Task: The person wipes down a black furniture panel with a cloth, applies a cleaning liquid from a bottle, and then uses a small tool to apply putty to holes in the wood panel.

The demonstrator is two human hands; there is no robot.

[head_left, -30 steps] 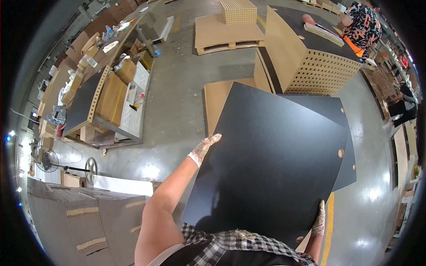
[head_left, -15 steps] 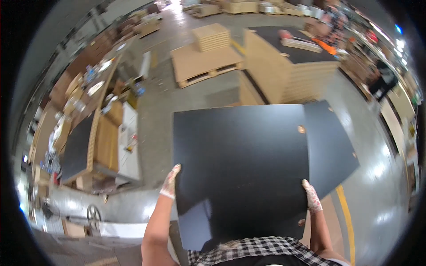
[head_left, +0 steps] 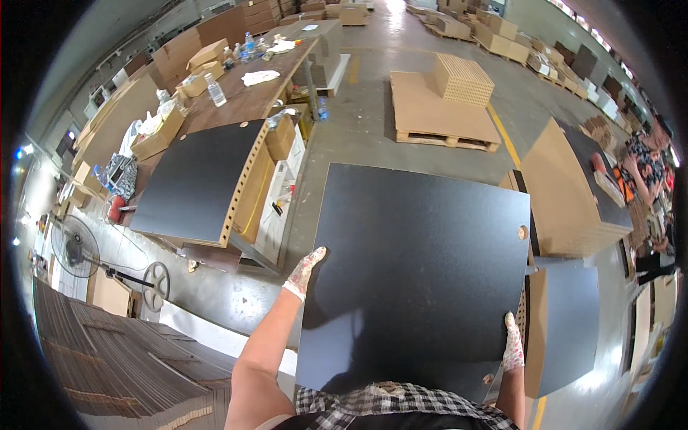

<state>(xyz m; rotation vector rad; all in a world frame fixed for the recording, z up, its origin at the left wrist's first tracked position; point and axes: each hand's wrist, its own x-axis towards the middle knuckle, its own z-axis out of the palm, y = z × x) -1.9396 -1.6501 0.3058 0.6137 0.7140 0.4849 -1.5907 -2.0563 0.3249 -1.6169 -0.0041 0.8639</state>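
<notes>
1. In front of the person's chest, a large black panel (head_left: 419,279) is held out flat, filling the middle of the view above the concrete floor (head_left: 358,107).
2. The left hand (head_left: 304,271), in a speckled glove, grips the panel's left edge about halfway along, fingers curled over the rim.
3. The right hand (head_left: 512,344), gloved the same way, clasps the right edge lower down, near the person's body.
4. A small round hole (head_left: 522,232) shows near the panel's right edge.
5. The near edge of the panel lies against a checked shirt (head_left: 401,405) at the bottom of the view.
6. To the left stands a workbench (head_left: 244,100) strewn with boxes, bottles and cloths; a second black panel (head_left: 193,179) lies on a stack at its near end.
7. Ahead, a pallet (head_left: 437,115) carries flat brown boards and a block of perforated board (head_left: 464,79).
8. To the right, a tall stack of boards (head_left: 566,193) rises beside the held panel, and another dark panel (head_left: 570,322) lies just below it.
9. At the lower left are a fan (head_left: 72,247) and a stack of thin sheets (head_left: 107,358).
10. Another person (head_left: 645,165) in patterned clothing is at the far right, well apart.
</notes>
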